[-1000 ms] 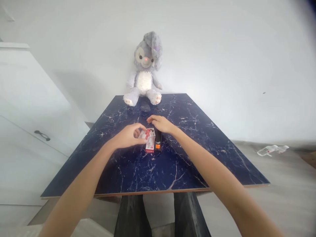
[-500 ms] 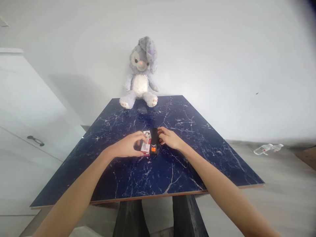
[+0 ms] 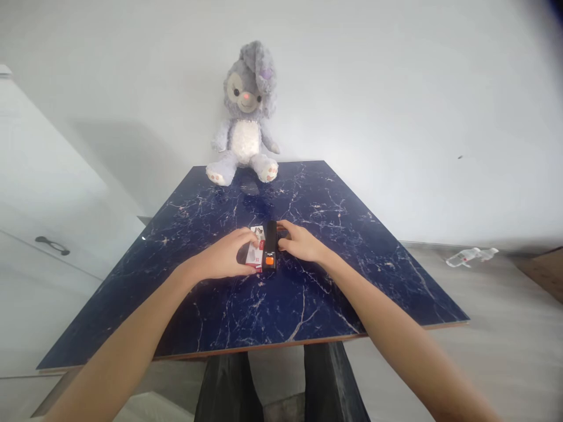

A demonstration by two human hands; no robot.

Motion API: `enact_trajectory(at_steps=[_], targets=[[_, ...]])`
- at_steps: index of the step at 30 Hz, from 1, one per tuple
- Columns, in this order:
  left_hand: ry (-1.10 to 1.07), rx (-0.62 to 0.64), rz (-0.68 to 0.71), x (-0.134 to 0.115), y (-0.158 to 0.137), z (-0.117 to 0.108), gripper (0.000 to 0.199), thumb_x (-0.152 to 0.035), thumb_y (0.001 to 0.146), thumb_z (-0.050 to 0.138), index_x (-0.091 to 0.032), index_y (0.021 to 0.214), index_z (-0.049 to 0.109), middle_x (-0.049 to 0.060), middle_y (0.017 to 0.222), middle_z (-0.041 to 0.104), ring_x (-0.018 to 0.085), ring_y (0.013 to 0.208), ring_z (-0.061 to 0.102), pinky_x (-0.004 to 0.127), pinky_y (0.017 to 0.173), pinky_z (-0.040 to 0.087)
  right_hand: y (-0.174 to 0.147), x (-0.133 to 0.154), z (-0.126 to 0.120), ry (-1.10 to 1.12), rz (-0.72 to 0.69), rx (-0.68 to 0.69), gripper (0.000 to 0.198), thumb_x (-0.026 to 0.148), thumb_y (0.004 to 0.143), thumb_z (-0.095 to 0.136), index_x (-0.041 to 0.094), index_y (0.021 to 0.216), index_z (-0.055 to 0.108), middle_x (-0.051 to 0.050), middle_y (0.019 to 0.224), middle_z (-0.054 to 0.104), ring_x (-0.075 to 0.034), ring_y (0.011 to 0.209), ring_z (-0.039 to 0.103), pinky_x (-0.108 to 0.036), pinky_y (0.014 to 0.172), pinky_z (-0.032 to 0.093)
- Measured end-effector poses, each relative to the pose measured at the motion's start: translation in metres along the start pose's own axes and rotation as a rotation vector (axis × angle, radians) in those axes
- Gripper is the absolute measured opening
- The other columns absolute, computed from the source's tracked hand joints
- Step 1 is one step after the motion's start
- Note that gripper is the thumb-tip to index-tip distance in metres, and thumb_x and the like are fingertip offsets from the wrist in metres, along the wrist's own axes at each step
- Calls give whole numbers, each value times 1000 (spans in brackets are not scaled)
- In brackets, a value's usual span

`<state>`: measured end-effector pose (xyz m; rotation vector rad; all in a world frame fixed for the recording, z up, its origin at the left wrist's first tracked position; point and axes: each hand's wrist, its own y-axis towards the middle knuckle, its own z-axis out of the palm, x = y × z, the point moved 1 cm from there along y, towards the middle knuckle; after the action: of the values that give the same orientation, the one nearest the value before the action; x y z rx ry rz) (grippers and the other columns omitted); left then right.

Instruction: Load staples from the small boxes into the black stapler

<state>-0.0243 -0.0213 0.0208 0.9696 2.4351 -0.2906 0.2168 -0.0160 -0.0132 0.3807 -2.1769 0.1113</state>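
My left hand (image 3: 224, 254) is closed on a small red-and-white box (image 3: 255, 251), with the thumb at its near end and the fingers on its far part. Close along the box's right side lies a black stapler (image 3: 271, 239) with an orange square at its near end. My right hand (image 3: 301, 242) reaches in from the right, its bent fingers and thumb against the stapler's right side. Part of this grip is hidden. Box and stapler are both on the dark blue marbled table (image 3: 264, 310), roughly parallel.
A grey plush rabbit (image 3: 246, 138) sits at the table's back edge against the wall. A white cabinet (image 3: 48, 193) with a dark handle stands at the left. On the floor at the right lies a clear plastic bottle (image 3: 466, 257).
The camera view has shifted slightly, so everything moves a little within the picture. My right fingers now lie closer against the stapler. The left hand keeps its hold on the box.
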Motion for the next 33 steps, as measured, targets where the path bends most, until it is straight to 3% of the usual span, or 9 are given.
enact_trajectory(at_steps=[3, 6, 8, 14, 18, 21, 25, 28, 33], targets=[[-3, -14, 6, 9, 1, 3, 70, -50, 70, 80, -30, 131, 53, 11, 146, 43, 33, 125, 50, 44, 100, 45, -1, 2, -1, 20, 26, 5, 53, 16, 82, 57, 21, 134, 51, -10, 132, 63, -22, 107, 65, -37, 96, 50], [24, -12, -23, 22, 1, 6, 113, -55, 60, 85, -35, 155, 26, 12, 161, 24, 42, 146, 24, 53, 111, 35, -1, 1, -1, 70, 29, 29, 55, 17, 81, 59, 23, 135, 51, -9, 133, 62, -23, 110, 63, -39, 97, 50], [12, 5, -62, 30, 1, 9, 127, -60, 59, 85, -36, 159, 11, 12, 165, 16, 44, 149, 18, 55, 113, 31, -1, -1, -1, 133, 37, 42, 57, 17, 80, 60, 24, 136, 51, -9, 134, 61, -24, 111, 62, -39, 97, 50], [-36, -9, -86, 33, 2, 13, 133, -64, 60, 82, -30, 161, 2, 16, 164, 22, 42, 144, 33, 51, 113, 34, -2, 0, 0, 337, 23, 79, 62, 17, 75, 63, 24, 136, 52, -8, 135, 60, -24, 110, 62, -38, 95, 52], [-26, -41, -75, 26, 3, 17, 133, -65, 60, 82, -29, 161, 3, 17, 161, 28, 42, 144, 33, 51, 111, 35, -3, 5, -1, 459, 45, 114, 53, 27, 84, 59, 23, 137, 51, -9, 140, 57, -23, 112, 63, -37, 92, 55], [-8, -75, -94, 22, 2, 22, 134, -68, 60, 80, -28, 161, 2, 18, 161, 28, 42, 143, 34, 50, 111, 35, -5, 9, -3, 322, 56, 52, 59, 39, 85, 66, 22, 139, 50, -11, 140, 57, -24, 109, 64, -41, 95, 53], [19, -127, -102, 21, 7, 30, 135, -70, 59, 80, -25, 161, 5, 20, 160, 30, 42, 144, 32, 50, 112, 33, -8, 11, -4, 174, 27, 0, 76, 41, 80, 73, 21, 146, 42, -14, 139, 57, -24, 101, 68, -42, 90, 54], [25, -154, -96, 21, 31, 32, 133, -70, 59, 79, -20, 161, 10, 22, 159, 31, 40, 144, 33, 48, 113, 32, -1, -1, -11, 166, 51, -82, 78, 38, 82, 70, 20, 150, 35, -15, 137, 58, -23, 100, 68, -40, 88, 55], [119, -131, -48, 8, 115, 34, 135, -71, 55, 80, -17, 160, 14, 24, 156, 34, 41, 146, 30, 46, 114, 30, 22, -41, -52, 93, 209, -301, 71, 31, 80, 66, 17, 145, 42, -14, 136, 60, -25, 114, 64, -38, 98, 51]])
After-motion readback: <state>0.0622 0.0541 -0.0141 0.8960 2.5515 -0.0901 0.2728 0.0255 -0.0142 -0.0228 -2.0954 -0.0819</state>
